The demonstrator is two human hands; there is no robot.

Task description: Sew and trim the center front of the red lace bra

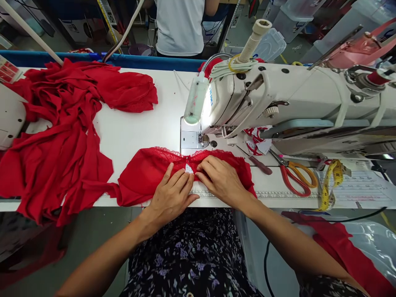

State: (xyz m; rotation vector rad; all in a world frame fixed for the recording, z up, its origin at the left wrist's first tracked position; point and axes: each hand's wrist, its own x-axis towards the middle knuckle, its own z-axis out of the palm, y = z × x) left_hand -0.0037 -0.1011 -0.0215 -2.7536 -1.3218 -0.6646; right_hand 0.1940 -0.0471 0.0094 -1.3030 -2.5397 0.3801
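A red lace-edged bra (142, 173) lies across the table's front edge, its two cups meeting in front of the needle area of the sewing machine (247, 103). A small white dotted triangular piece (189, 168) shows at the middle, between the cups. My left hand (173, 192) rests flat on the left cup, fingers stretched toward the white piece and thumb out to the right. My right hand (221, 179) is bent over the right cup with its fingertips closed on the fabric beside that piece. The undersides of both cups are hidden.
A heap of red fabric (68, 123) covers the table's left side. Right of the bra lie a dark-handled pointed tool (261, 165), scissors (298, 177), a yellow tape measure (332, 181) and a paper sheet (365, 187). Another person (180, 29) sits beyond the table.
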